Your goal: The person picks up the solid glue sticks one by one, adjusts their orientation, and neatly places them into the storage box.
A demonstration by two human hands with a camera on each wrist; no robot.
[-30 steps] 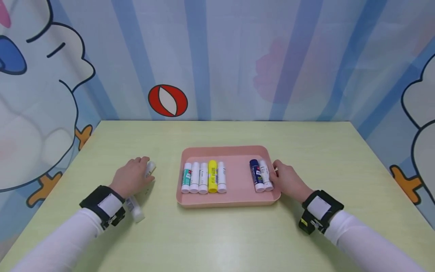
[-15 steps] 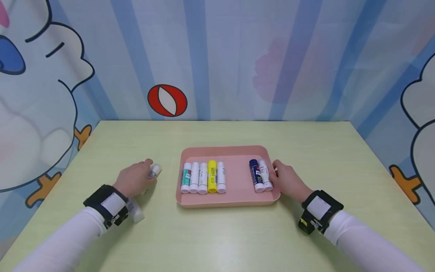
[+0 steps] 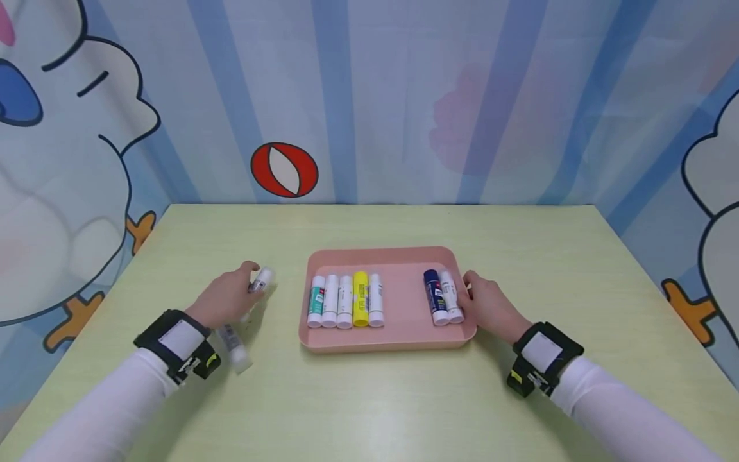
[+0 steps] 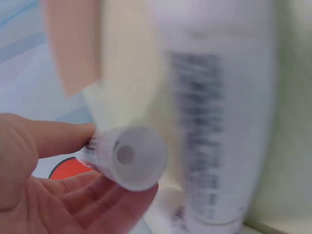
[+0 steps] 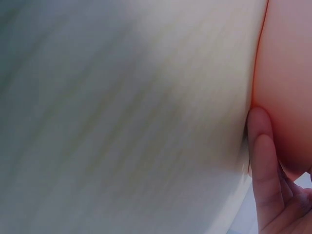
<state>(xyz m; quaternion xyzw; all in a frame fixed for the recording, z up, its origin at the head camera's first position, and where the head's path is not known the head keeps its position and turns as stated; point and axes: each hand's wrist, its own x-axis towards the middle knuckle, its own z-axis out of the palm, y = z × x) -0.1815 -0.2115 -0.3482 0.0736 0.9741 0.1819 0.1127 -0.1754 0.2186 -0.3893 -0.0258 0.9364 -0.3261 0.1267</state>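
My left hand (image 3: 226,296) pinches a white glue stick (image 3: 262,280) between thumb and fingers, left of the pink tray (image 3: 404,344). In the left wrist view the round end of this glue stick (image 4: 139,158) faces the camera. Below the hand, another white glue stick (image 3: 235,350) lies on the table, partly hidden by the hand and wrist. My right hand (image 3: 491,308) grips the tray's right rim. Inside the tray, a row of several glue sticks, one of them yellow (image 3: 360,299), lies at the left. A dark blue glue stick (image 3: 435,298) and a white one (image 3: 451,298) lie at the right.
The pale wooden table (image 3: 369,404) meets a blue striped curtain (image 3: 381,102) at the back. Cartoon-printed panels stand at both sides. Between the two groups in the tray, its pink floor shows.
My left hand first shifts slightly right, then draws the pinched glue stick up a little. The other loose glue stick has shifted slightly. My right hand and the tray stay put.
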